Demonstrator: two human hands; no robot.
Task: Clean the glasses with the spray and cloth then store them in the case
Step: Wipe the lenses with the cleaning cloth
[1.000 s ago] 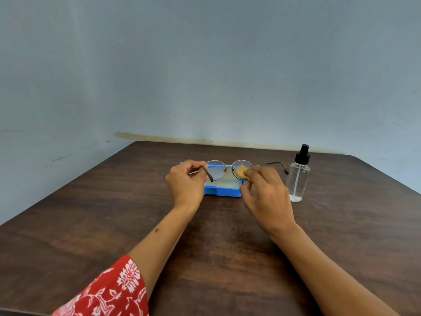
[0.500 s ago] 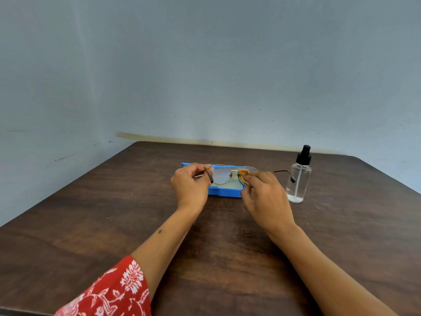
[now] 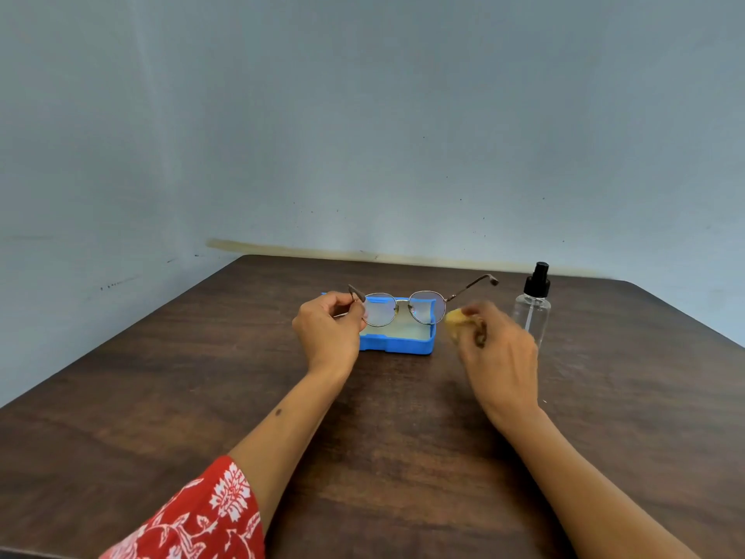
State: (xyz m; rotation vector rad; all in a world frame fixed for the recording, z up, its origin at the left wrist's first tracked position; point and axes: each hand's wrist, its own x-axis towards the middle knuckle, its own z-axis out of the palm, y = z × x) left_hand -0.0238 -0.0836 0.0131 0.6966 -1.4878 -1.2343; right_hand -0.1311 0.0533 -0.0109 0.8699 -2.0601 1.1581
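Note:
My left hand (image 3: 328,332) pinches the left hinge of the thin metal-framed glasses (image 3: 407,308) and holds them up, temples unfolded, just above the open blue case (image 3: 397,344). My right hand (image 3: 498,357), blurred with motion, grips a small yellow cloth (image 3: 455,321) a little to the right of the right lens, apart from it. The clear spray bottle (image 3: 534,306) with a black nozzle stands upright behind my right hand.
Everything sits on a dark wooden table (image 3: 201,397) set into a corner of pale grey walls (image 3: 363,135). The case lies near the table's far middle, the bottle to its right. A red floral sleeve (image 3: 201,518) covers my left upper arm.
My right hand has drawn the cloth off the right lens and moved right and down. The left hand has kept its hold on the glasses.

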